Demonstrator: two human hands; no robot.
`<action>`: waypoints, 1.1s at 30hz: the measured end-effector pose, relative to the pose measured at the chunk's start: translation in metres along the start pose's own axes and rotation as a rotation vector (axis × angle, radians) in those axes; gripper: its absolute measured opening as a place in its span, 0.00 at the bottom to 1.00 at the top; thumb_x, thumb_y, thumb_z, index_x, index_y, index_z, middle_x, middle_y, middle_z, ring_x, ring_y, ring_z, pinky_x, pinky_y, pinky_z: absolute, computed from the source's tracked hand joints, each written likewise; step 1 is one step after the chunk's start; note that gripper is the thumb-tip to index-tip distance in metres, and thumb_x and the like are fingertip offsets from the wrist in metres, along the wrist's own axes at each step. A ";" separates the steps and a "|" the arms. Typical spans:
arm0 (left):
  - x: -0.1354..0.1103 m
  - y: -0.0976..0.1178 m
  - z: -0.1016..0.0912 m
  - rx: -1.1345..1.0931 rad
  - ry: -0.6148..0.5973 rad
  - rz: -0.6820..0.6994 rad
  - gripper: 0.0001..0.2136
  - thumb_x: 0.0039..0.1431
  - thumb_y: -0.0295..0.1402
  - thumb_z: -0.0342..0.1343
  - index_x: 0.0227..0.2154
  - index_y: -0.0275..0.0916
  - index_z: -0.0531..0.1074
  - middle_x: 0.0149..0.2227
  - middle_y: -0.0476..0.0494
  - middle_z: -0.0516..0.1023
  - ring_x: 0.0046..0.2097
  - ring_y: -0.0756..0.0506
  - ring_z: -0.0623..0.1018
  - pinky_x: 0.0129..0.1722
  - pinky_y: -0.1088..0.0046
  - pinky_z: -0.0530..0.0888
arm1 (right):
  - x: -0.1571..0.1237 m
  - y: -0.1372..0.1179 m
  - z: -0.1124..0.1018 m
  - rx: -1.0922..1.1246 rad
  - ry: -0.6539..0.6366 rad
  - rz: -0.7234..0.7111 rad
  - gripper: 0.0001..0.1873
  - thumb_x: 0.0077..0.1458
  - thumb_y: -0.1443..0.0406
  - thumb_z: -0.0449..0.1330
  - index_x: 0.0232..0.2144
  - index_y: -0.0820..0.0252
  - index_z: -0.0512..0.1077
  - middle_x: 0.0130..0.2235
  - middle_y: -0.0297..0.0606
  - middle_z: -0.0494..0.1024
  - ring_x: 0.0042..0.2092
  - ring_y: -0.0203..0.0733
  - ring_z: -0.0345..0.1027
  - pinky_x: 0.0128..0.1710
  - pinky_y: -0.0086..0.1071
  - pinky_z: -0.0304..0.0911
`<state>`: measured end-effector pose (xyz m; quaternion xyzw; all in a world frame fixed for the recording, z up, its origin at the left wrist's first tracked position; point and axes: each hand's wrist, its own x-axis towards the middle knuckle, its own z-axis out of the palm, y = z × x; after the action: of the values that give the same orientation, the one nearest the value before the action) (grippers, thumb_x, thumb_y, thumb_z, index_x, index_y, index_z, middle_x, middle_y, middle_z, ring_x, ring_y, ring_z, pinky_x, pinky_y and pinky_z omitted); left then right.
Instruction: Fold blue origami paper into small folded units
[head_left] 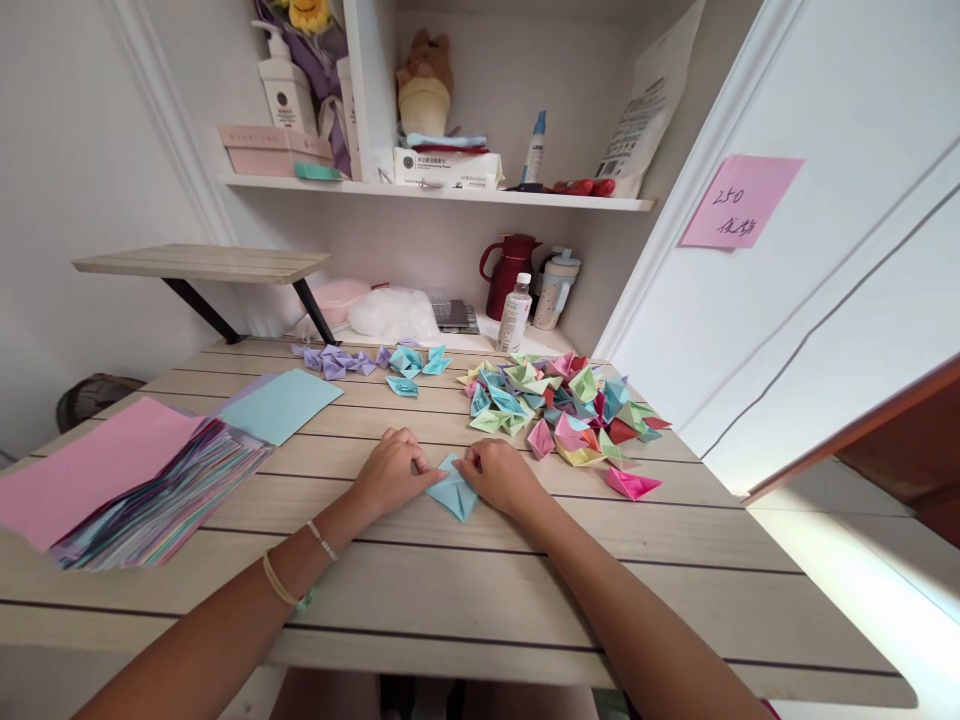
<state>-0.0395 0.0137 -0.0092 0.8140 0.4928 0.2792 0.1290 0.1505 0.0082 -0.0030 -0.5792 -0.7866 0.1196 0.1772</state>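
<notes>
A light blue folded paper piece (452, 488) lies on the wooden table (480, 590) in front of me. My left hand (390, 470) presses on its left edge with curled fingers. My right hand (499, 475) pinches its right edge, fingers closed on the paper. A pile of folded paper boats (562, 405) in several colours sits just beyond my right hand. One pink boat (632, 484) lies apart to the right.
A stack of coloured paper sheets (142, 480) lies at the left, a loose light blue sheet (281, 403) beside it. Purple and blue boats (375, 362) line the far table edge. Behind stand a bottle (514, 314), a red jug (508, 272) and shelves.
</notes>
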 end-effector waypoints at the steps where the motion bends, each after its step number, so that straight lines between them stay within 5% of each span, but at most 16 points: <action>1: 0.000 0.000 -0.001 0.000 -0.002 0.006 0.13 0.45 0.43 0.58 0.17 0.39 0.70 0.29 0.45 0.69 0.38 0.43 0.67 0.38 0.65 0.66 | 0.000 0.000 0.000 0.005 -0.002 0.002 0.13 0.53 0.60 0.55 0.23 0.61 0.71 0.28 0.41 0.76 0.32 0.40 0.66 0.30 0.30 0.53; 7: -0.002 -0.001 -0.007 -0.001 -0.055 0.051 0.10 0.46 0.42 0.59 0.25 0.41 0.70 0.34 0.45 0.69 0.41 0.43 0.66 0.41 0.64 0.65 | -0.001 0.000 -0.002 0.022 -0.002 0.001 0.15 0.52 0.56 0.56 0.22 0.60 0.70 0.28 0.41 0.75 0.31 0.40 0.66 0.29 0.30 0.52; 18: -0.003 0.001 -0.008 0.010 -0.065 0.056 0.10 0.46 0.42 0.58 0.24 0.41 0.70 0.35 0.45 0.68 0.42 0.43 0.66 0.42 0.65 0.65 | -0.009 -0.003 -0.004 -0.063 0.059 0.047 0.21 0.46 0.47 0.57 0.25 0.60 0.68 0.30 0.42 0.74 0.35 0.45 0.66 0.30 0.32 0.52; 24: -0.002 -0.001 -0.009 -0.001 -0.090 0.073 0.09 0.46 0.41 0.59 0.24 0.41 0.71 0.36 0.45 0.68 0.42 0.43 0.67 0.43 0.65 0.64 | -0.010 0.018 -0.015 -0.127 0.037 0.155 0.23 0.43 0.45 0.59 0.26 0.59 0.65 0.27 0.39 0.73 0.31 0.43 0.67 0.25 0.30 0.49; 33: -0.001 0.001 -0.022 -0.014 -0.182 0.175 0.05 0.49 0.36 0.57 0.31 0.44 0.73 0.38 0.46 0.70 0.46 0.43 0.67 0.47 0.64 0.63 | -0.007 0.036 -0.026 0.044 -0.115 0.098 0.15 0.43 0.55 0.63 0.23 0.58 0.64 0.24 0.30 0.70 0.25 0.34 0.61 0.22 0.26 0.46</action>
<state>-0.0521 0.0106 0.0089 0.8749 0.4042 0.2177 0.1540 0.1942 0.0116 0.0055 -0.6051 -0.7635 0.1783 0.1384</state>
